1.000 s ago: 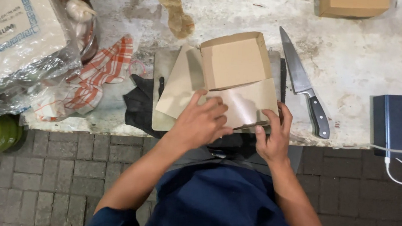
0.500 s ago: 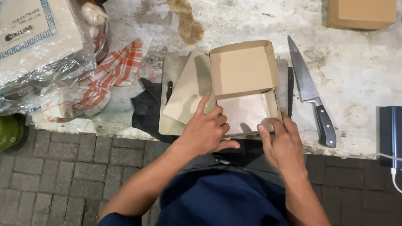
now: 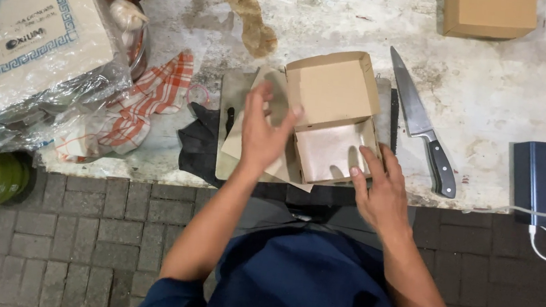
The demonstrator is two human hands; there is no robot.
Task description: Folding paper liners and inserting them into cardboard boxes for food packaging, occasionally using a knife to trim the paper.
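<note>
Hovering spread-fingered, holding nothing: left hand at nine o'clock of the open cardboard box. Steadying its front rim with loose fingers: right hand. Possibly brushing the knife lying at three o'clock.

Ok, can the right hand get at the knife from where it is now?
Probably yes. The right hand rests on the near right corner of the open cardboard box, holding nothing, and the knife lies just to its right on the worktop, handle toward the person, with nothing between them.
</note>
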